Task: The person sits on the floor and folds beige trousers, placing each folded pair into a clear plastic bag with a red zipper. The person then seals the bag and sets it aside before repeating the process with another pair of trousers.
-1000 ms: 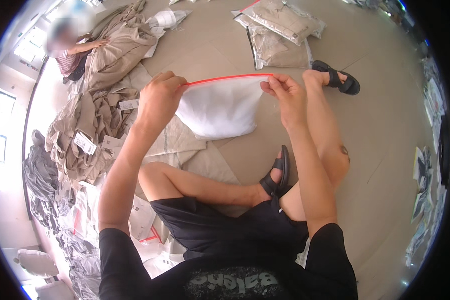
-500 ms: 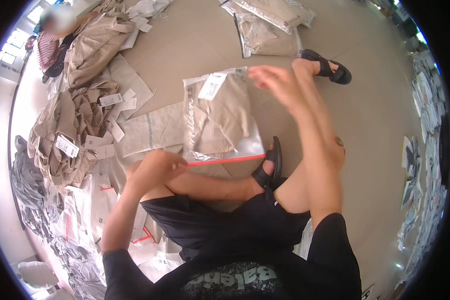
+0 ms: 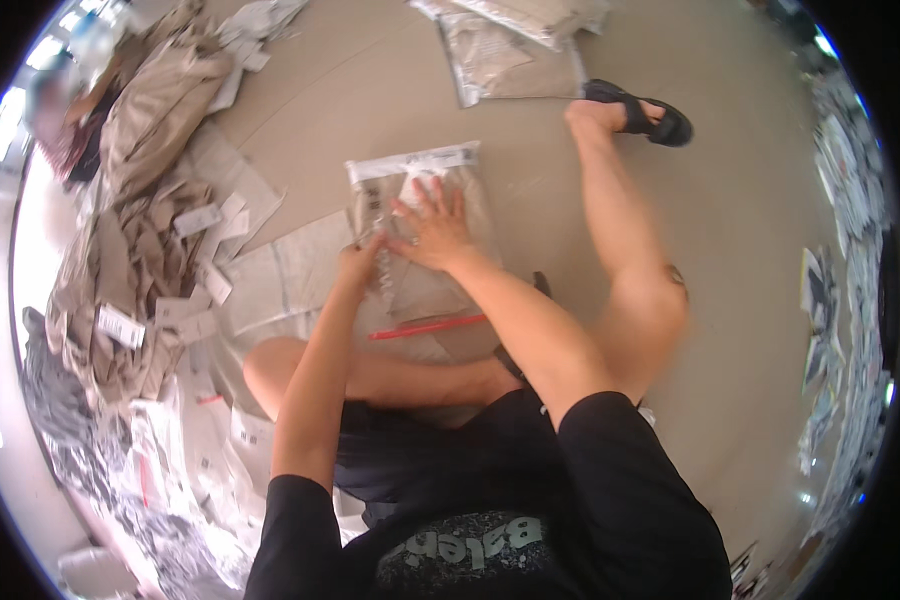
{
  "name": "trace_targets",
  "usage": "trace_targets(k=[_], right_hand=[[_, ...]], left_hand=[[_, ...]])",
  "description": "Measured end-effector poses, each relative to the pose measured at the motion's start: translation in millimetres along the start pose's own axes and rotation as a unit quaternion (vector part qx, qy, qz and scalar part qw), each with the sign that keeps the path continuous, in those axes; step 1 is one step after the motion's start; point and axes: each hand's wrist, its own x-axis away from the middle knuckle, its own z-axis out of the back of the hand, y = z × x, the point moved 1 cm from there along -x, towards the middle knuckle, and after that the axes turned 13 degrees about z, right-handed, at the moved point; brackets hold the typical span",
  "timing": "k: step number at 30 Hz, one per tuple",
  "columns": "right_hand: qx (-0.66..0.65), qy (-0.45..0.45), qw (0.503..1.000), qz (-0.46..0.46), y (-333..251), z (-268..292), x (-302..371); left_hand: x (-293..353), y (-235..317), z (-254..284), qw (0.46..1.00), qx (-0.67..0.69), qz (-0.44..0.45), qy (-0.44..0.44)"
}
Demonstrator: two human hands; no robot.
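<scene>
A clear plastic garment bag (image 3: 485,215) lies flat on the floor before me, with folded beige clothing inside. Along its near edge runs a red strip (image 3: 430,327), and a white band crosses its far edge. My right hand (image 3: 438,232) rests on top of the bag, palm down with fingers spread, over a white tag that it partly hides. At the bag's left side my left hand (image 3: 360,262) has its fingers closed on the plastic near the edge.
Heaped beige garments with white tags (image 3: 120,300) lie at the left, beside loose clear bags (image 3: 185,440). More packed bags (image 3: 510,60) sit at the far side. Another person (image 3: 60,120) is at the far left. Stacked packages (image 3: 850,300) line the right.
My right hand has come down from the right onto the bag. My left hand has reached forward from near my knee to the bag's left side.
</scene>
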Motion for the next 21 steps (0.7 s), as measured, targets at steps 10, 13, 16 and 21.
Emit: trace_targets(k=[10,13,16,21], right_hand=[[-0.275,0.296,0.885,-0.23,95,7,30],[-0.761,-0.039,0.625,-0.171,55,39,41],[-0.718,-0.119,0.674,-0.129,13,48,24],[-0.506,0.014,0.862,-0.043,33,93,-21]], left_hand=[[121,36,-10,0.948,0.236,-0.121,-0.178],[168,12,31,0.918,0.34,-0.122,-0.167],[199,-27,63,0.89,0.432,-0.093,-0.108],[222,-114,68,0.901,0.391,-0.189,-0.001]])
